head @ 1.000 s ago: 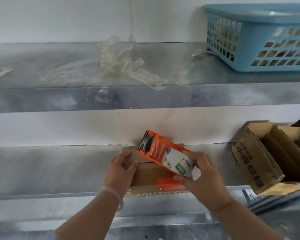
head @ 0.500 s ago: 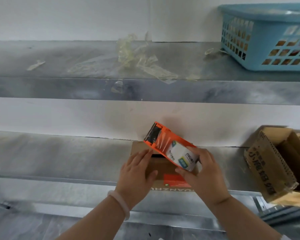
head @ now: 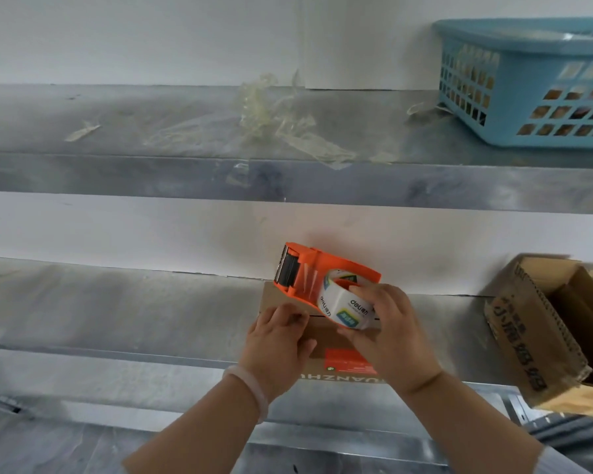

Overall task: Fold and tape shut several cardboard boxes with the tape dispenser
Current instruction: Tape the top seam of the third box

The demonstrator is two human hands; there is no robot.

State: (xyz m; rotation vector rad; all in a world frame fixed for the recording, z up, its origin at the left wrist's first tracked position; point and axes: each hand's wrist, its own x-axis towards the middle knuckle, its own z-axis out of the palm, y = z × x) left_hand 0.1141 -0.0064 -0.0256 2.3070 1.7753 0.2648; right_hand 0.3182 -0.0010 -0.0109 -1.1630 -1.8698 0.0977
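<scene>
- The tape dispenser [head: 317, 277] has levelled since a moment ago, cutter toward 9 o'clock.
- Left hand [head: 278, 343] presses loose fingers on the cardboard box [head: 326, 338], holding nothing.
- The box lies at 6 o'clock in view, flaps closed.
- Right hand [head: 387, 340] grips the dispenser's roll above it.
- Best: pin the flaps, start tape beyond one edge, pull straight along the seam.

White wall [head: 151, 35] behind, plain and evenly lit. Against it, two grey metal shelves: upper shelf [head: 31, 114] smeared, strewn with clear tape scraps [head: 271, 121], carrying a blue basket [head: 528, 39] at the right end; lower shelf [head: 100, 313] dull, faintly reflective.
</scene>
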